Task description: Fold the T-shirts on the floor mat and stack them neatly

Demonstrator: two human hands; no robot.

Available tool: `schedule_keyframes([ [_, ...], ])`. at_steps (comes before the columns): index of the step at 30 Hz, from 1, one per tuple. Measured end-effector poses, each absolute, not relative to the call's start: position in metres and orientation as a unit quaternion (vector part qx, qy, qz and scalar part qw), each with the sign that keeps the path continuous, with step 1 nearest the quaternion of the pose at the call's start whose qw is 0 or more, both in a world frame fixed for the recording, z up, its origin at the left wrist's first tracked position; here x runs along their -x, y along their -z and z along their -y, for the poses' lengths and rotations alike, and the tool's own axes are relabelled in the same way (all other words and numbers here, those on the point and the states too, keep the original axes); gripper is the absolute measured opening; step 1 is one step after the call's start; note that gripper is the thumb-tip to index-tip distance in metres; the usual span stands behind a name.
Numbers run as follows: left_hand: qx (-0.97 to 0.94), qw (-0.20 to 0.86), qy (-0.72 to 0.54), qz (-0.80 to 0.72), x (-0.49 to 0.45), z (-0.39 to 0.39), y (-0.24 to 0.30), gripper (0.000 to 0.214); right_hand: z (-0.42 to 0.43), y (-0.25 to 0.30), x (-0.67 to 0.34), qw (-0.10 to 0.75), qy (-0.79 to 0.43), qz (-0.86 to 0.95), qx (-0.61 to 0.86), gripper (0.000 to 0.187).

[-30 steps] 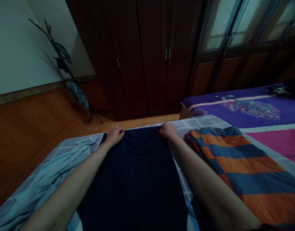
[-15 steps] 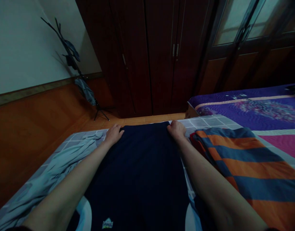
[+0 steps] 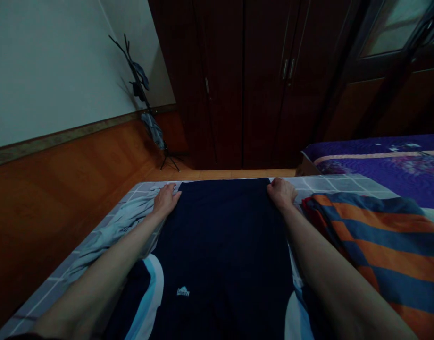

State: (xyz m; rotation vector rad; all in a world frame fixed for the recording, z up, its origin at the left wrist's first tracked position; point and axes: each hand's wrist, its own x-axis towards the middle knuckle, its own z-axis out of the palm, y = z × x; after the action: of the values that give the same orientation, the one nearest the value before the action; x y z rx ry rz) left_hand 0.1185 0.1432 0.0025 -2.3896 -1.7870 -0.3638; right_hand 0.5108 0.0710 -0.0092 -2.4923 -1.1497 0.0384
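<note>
A dark navy T-shirt [image 3: 222,236] lies spread flat in front of me, with white and light-blue bands at its sides and a small pale logo [image 3: 183,291] low on the left. At its far left corner, my left hand [image 3: 165,200] is closed on the edge, the thumb on the cloth and the fingertips partly hidden. My right hand [image 3: 282,192] grips the far right corner with curled fingers. Between the two hands the far edge runs nearly straight.
A crumpled pale grey-green garment [image 3: 112,233] lies left on the grey checked sheet [image 3: 344,183]. To the right is a folded orange-and-blue striped cloth [image 3: 390,236]. Beyond stand a purple-covered bed [image 3: 376,160], a dark wardrobe [image 3: 224,94] and a coat rack [image 3: 151,115].
My hands are farther apart, and the T-shirt's far edge between them looks wider. The view has turned left, so the room has shifted right. More of the shirt's near side shows.
</note>
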Motion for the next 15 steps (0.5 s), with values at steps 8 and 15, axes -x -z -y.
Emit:
schedule_keyframes([
  [8, 0.811, -0.024, 0.147, 0.566, -0.051, -0.054, -0.011, 0.043, -0.076, 0.013, -0.515, 0.197, -0.018, 0.416, 0.888, 0.025],
  [15, 0.753, -0.164, 0.166, 0.616, -0.019, 0.042, -0.01, 0.058, -0.065, -0.004, -0.514, 0.199, -0.05, 0.457, 0.865, 0.027],
])
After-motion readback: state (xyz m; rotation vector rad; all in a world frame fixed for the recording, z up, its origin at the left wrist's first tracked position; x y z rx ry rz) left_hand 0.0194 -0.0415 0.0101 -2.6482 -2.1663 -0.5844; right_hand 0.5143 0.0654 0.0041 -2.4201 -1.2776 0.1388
